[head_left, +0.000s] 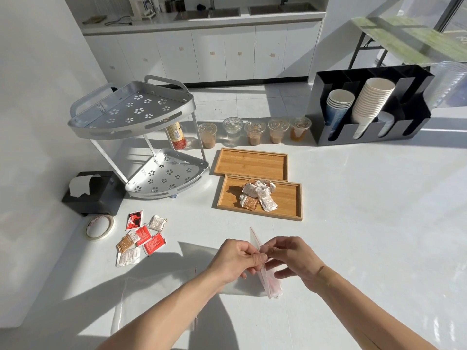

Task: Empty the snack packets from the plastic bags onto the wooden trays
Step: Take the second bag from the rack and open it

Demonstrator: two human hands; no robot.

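Both hands pinch the top edge of a clear zip bag (271, 286) with a red seal strip, held upright just above the table. My left hand (236, 258) grips one side of the opening and my right hand (293, 261) grips the other. Two wooden trays lie ahead: the near tray (285, 208) carries a pile of white and brown snack packets (259, 194), and the far tray (250, 162) is bare. Several red, white and brown packets (140, 238) lie loose on the table to the left. A flat clear bag (151, 304) lies under my left forearm.
A two-tier silver corner rack (131, 117) stands at the left, with a black napkin holder (92, 193) and a tape roll (99, 227) beside it. Several lidded drink cups (255, 132) line the back. A black cup dispenser (369, 104) stands at the right.
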